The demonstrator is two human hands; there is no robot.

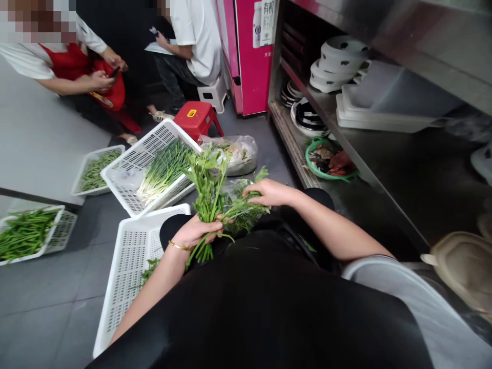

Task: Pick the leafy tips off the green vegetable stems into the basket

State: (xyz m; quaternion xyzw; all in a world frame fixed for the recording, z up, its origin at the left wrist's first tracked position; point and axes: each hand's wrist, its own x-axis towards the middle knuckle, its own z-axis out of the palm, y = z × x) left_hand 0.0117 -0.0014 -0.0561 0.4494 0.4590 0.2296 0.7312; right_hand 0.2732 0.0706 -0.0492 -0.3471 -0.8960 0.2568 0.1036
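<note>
My left hand point(198, 232), with a gold bracelet at the wrist, is closed round the stems of an upright bunch of leafy green celery-like stalks point(208, 192). The cut stem ends stick out below the fist. My right hand point(272, 193) pinches a leafy green sprig point(246, 206) whose stems reach across to the left hand. Below the hands, a clear plastic bag point(235, 189) with more greens lies partly hidden. To the left of my lap stands a white perforated crate point(132, 246) with a few green sprigs point(149, 270) in it.
Another white crate point(115, 177) holds scallions point(165, 171). Green beans point(98, 171) and long green vegetables point(28, 233) fill crates at left. A red stool point(196, 117) and a bag of vegetables point(243, 154) stand ahead. Metal shelves point(369, 169) run along my right. Two people are beyond.
</note>
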